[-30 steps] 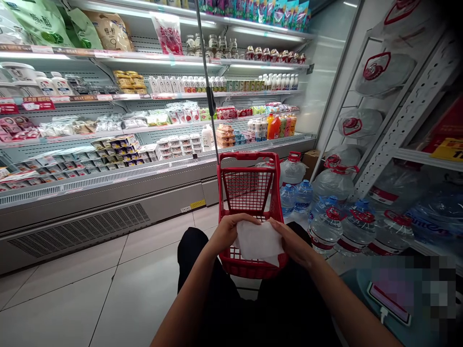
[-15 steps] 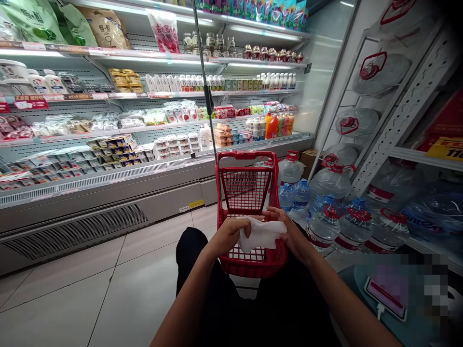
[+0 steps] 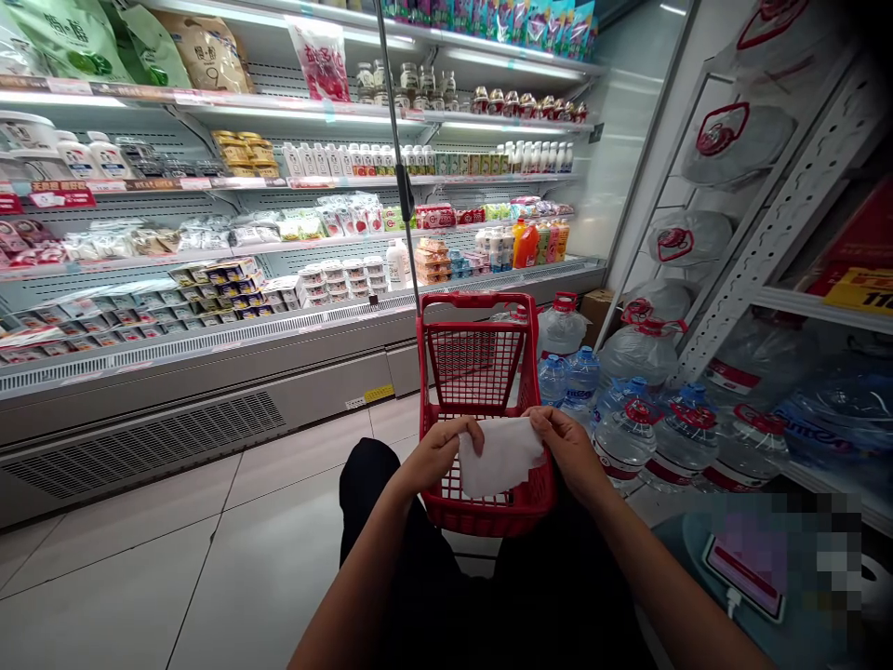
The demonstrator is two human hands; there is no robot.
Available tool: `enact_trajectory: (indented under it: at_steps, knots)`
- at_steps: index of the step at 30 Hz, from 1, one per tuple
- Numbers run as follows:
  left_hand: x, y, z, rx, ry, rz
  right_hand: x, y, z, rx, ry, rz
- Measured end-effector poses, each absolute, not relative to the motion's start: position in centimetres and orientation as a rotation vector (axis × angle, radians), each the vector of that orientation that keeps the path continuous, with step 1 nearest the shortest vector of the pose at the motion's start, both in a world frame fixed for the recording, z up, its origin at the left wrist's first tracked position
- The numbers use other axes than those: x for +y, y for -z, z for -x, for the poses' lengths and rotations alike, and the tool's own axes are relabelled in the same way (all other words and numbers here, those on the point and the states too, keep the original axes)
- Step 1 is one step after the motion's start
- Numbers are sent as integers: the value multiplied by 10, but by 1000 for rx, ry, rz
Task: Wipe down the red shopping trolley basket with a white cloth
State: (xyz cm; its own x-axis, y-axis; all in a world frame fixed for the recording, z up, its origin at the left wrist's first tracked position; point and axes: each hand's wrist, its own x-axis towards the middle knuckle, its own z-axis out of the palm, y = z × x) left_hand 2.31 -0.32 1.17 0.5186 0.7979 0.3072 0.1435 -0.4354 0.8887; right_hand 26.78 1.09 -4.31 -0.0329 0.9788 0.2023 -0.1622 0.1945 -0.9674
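Observation:
A white wipe (image 3: 499,461) hangs between my two hands, its upper edge pulled nearly straight. My left hand (image 3: 443,453) is closed on its left upper corner, the fingers bent over the edge. At the right upper corner, my right hand (image 3: 564,445) pinches it between thumb and fingers. Below and behind the wipe stands a red shopping basket (image 3: 478,302) with grid walls, between my knees. The wipe hides part of the basket's inside.
An open refrigerated case (image 3: 293,372) with dairy goods runs along the left and front. Large water bottles (image 3: 624,437) crowd the floor at right, beside a white metal rack (image 3: 726,288). At lower right, a plugged-in phone (image 3: 745,572) lies on a teal surface.
My right hand has shifted up and now pinches the wipe's upper corner. The wipe has gone from bunched to more spread out and hangs lower. My left hand stays about where it was.

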Motion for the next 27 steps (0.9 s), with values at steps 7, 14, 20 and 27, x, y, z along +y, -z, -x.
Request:
enact_trajectory:
  at_steps: [7,14,20,27]
  knots:
    - [-1,-5,-26,786,-961,-1884,-2,44,-267,-1288,-1644,801]
    - [-4,24,-33,970,-1159,-1839,22,57,-285,-1190,-1505,963]
    - [-21,64,-44,1354,-819,-2237,27,42,-323,-1129,-439,1200]
    - [-18,80,-44,1473,-584,-2527,-6,65,-341,-2181,-468,964]
